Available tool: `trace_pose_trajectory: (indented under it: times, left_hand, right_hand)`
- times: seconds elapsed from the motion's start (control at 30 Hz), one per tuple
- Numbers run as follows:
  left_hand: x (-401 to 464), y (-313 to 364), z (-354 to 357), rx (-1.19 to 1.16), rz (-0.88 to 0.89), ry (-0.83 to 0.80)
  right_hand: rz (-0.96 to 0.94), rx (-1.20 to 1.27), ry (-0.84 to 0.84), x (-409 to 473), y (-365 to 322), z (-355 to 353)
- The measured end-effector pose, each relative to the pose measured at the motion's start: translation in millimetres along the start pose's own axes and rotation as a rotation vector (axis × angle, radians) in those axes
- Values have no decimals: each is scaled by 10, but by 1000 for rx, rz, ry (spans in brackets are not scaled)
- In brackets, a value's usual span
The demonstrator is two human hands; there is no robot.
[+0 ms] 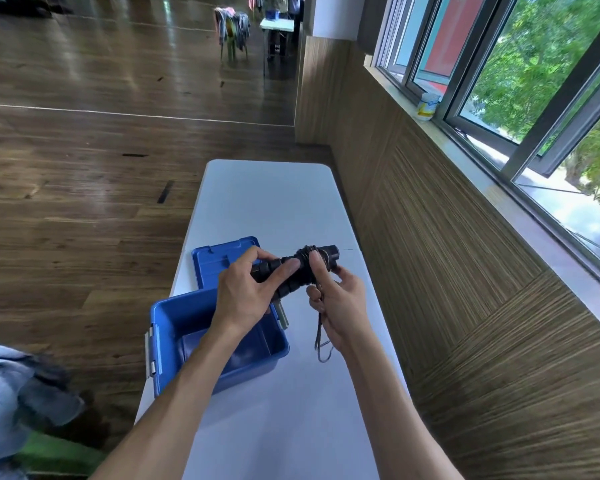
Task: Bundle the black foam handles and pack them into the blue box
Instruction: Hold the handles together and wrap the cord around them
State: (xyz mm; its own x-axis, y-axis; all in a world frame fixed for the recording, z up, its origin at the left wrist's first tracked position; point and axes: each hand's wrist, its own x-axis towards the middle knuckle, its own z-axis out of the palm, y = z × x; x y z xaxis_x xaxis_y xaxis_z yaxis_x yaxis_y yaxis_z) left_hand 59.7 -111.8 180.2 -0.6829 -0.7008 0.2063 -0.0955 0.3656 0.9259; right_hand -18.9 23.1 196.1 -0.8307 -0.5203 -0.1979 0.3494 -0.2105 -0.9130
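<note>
You hold the black foam handles (293,273) as one bundle in the air between your hands, above the white tabletop (274,202) and just beyond the blue box (160,341). A dark cord (321,336) is wound round the bundle near its far-right end, and its loose tail hangs down past your right palm toward the tabletop.

Your left hand (246,292) grasps the near-left part of the bundle, fingers curled over the top. Your right hand (336,299) pinches the cord against the wrapped section, thumb pressed on the turns, lower fingers curled round the hanging strand.

The binding looks not yet secured. If your thumb lifts before a knot is set, the turns will likely slacken and the handles could slide apart, since foam gives under pressure and then springs back. The wrap sits close to one end, so the free ends under your left hand may splay or slip out once that grip loosens. The dangling tail could also snag on the box rim when you lower the bundle.

The box sits open beneath your left wrist, and what shows of its inside holds nothing I can make out. Its blue lid (215,263) lies flat beyond your left hand.
</note>
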Motion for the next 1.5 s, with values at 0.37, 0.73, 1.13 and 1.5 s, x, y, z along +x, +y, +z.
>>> trace_pose_trajectory:
  times: [0.37,0.73,1.13,1.5]
  left_hand:
    - [-123,-174,-19,311,441,20]
    - [-149,-94,122,198,275,209]
    - [186,94,-108,-41,-167,217]
    - [126,161,-331,-133,-136,-310]
  right_hand:
    - [10,-19,135,-1,35,10]
    - [8,-66,112,25,114,76]
    - [-69,-372,-162,-178,271,304]
    - [40,-635,-489,132,125,-439]
